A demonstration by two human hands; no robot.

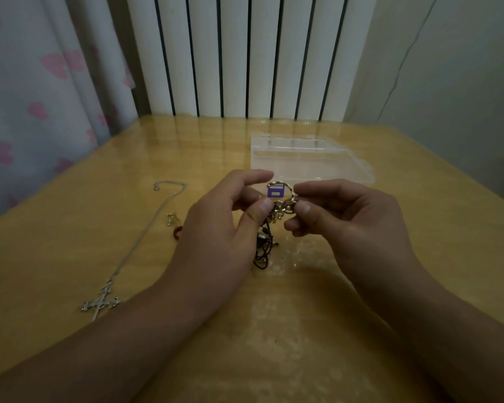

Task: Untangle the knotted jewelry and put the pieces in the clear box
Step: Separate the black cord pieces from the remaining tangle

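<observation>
I see my left hand (216, 225) and right hand (349, 216) each pinching the knotted jewelry (277, 210): gold links, purple tag, black cords dangling; the glossy clear box (309, 158) sits behind.

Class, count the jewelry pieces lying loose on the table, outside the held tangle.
2: a cross necklace at left, a small gold piece beside it. The left hand may hide more.
</observation>
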